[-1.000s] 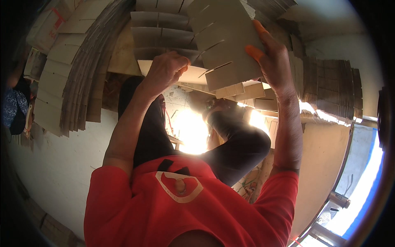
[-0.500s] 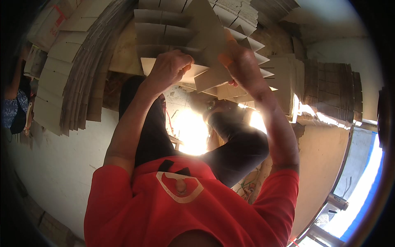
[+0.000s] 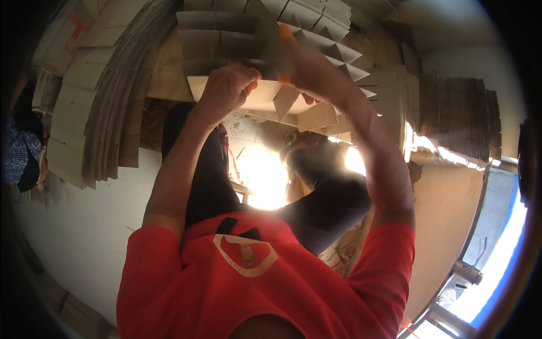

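Observation:
A cardboard divider grid (image 3: 220,42) of crossed, slotted strips stands in front of me. My left hand (image 3: 230,89) is closed at the grid's near side, fingers pinched on the top of the nearest cardboard strip (image 3: 265,97); the exact grip is partly hidden. My right hand (image 3: 313,70), smeared by motion, reaches over the grid's right part. Its orange-covered fingertips are apart and stretched out against a slanting crosswise strip (image 3: 272,37), which is blurred too. The lower end of a cross strip (image 3: 286,101) sticks out below the right hand.
Tall stacks of slotted cardboard stand at the left (image 3: 110,96) and at the right (image 3: 457,116). More stacked strips (image 3: 333,12) lie beyond the grid. Another person's patterned clothing (image 3: 21,150) shows at the far left. Bright light falls on the floor (image 3: 262,178) between my legs.
My right hand has swung to the left, and the slanting strip beside it has shifted left too. The left hand and the grid have moved only slightly left in view.

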Motion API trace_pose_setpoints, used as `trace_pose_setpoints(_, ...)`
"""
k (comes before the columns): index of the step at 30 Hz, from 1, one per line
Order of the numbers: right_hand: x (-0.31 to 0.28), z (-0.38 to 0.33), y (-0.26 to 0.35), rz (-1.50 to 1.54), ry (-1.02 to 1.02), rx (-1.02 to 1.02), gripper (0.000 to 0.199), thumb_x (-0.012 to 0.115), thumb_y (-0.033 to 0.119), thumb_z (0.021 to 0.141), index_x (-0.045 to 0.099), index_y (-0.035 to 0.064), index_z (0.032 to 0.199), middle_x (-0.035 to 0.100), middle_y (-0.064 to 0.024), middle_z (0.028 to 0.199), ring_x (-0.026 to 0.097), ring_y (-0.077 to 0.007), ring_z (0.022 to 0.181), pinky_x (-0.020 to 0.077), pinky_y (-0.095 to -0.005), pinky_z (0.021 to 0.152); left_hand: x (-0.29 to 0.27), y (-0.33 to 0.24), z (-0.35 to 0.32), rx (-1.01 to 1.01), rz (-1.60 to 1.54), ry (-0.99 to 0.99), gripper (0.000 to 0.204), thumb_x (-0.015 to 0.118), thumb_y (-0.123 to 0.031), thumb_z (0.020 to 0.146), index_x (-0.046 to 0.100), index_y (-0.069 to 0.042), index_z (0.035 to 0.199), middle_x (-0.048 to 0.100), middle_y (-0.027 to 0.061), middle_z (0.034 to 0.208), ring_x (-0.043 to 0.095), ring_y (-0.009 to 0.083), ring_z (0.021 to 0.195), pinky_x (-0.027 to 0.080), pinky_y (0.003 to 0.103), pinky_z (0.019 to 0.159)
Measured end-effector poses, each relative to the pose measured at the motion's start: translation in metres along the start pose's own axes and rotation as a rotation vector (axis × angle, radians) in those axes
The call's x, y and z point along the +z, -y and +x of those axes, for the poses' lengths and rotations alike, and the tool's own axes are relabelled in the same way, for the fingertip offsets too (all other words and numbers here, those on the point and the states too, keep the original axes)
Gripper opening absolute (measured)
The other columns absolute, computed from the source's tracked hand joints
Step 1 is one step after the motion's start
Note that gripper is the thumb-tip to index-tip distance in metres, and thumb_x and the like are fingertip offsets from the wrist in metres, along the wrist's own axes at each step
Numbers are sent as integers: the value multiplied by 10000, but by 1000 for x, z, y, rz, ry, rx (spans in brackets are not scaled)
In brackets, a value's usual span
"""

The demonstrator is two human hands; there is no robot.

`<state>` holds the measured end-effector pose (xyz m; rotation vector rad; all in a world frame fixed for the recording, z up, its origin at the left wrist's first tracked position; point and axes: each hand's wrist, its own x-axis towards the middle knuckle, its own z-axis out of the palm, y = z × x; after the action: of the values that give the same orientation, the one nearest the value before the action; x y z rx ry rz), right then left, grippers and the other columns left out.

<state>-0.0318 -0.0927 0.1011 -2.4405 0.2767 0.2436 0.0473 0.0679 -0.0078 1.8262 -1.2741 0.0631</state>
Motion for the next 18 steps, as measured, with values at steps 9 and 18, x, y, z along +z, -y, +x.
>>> trace_pose_setpoints(9, 17, -5, -25, -290, -306, -325, 453, 476, -81, 747, 378, -135, 1186, 601, -224, 657, 622, -355, 578, 490, -408, 476, 1, -5, 3, -45, -17, 17, 120, 681, 3, 739, 645, -20, 851, 632, 122, 774, 626, 273, 713, 504, 351, 637)
trace_pose_setpoints(18, 18, -19, -21, -337, -298, -282, 606, 474, -91, 732, 288, -137, 1307, 598, -247, 675, 620, -395, 659, 493, -456, 563, -7, -14, 1, -80, 7, 86, 122, 669, 4, 739, 611, -6, 846, 624, 130, 780, 622, 298, 727, 496, 370, 644)
